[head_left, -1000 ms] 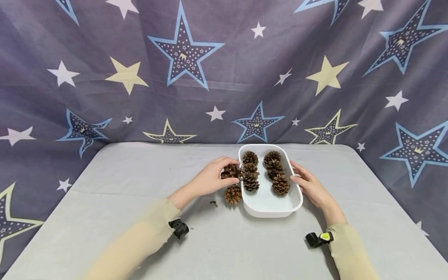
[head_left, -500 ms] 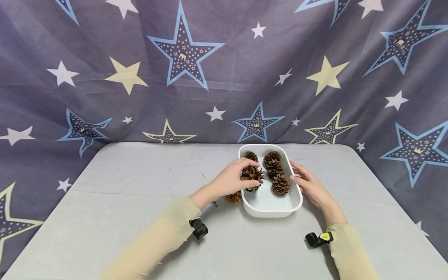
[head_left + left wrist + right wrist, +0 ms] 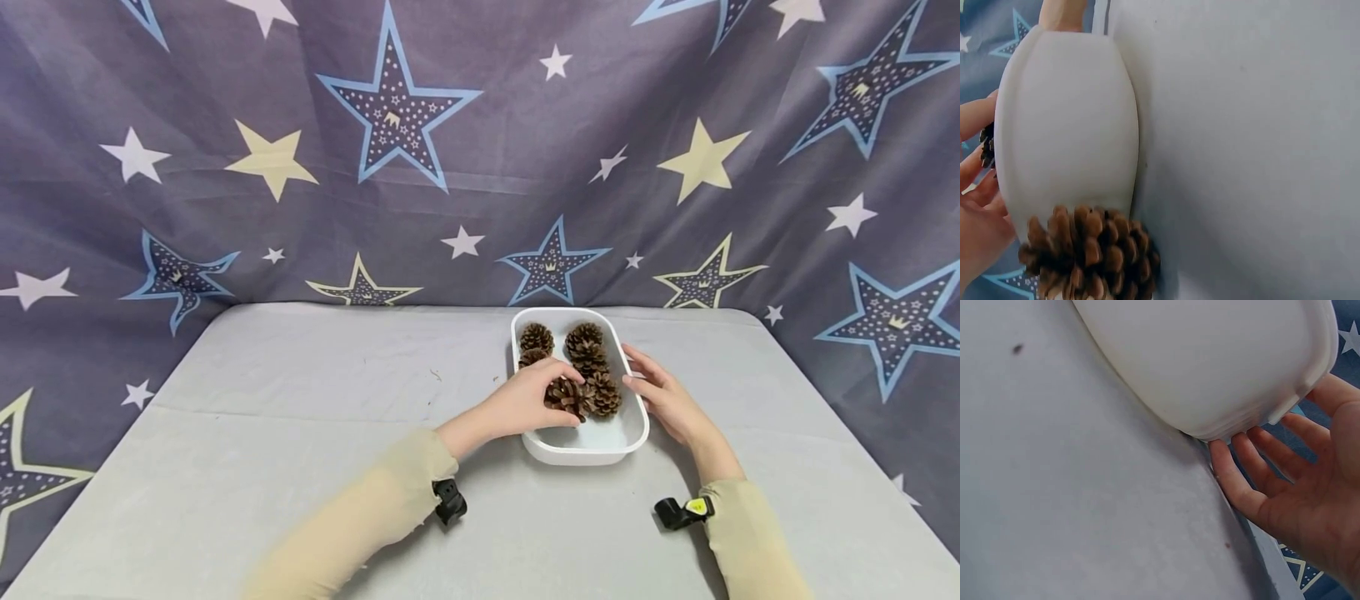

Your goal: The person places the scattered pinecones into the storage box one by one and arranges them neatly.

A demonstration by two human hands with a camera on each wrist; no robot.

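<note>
My left hand (image 3: 528, 400) grips a brown pine cone (image 3: 564, 400) low over the inside of a white rectangular tub (image 3: 583, 457). In the left wrist view, a dark bit of that cone (image 3: 987, 147) shows between the fingers, beside the tub wall (image 3: 1066, 125). Several pine cones (image 3: 585, 340) lie in two rows in the tub, the left row partly covered by my left hand. Outside the tub, another pine cone (image 3: 1100, 256) stands against its near-left side, hidden in the head view by my left hand. My right hand (image 3: 667, 400) touches the tub's right wall with extended fingers (image 3: 1232, 478).
The tub stands on a grey cloth-covered table (image 3: 300, 467). Small dark specks (image 3: 1017, 349) lie on the cloth. Behind the table hangs a purple-grey curtain (image 3: 480, 150) printed with stars. Each wrist wears a black camera (image 3: 450, 502).
My left hand has carried its pine cone rightward over the tub's left rim, then toward the front of the tub's inside. My right hand and the tub have stayed put.
</note>
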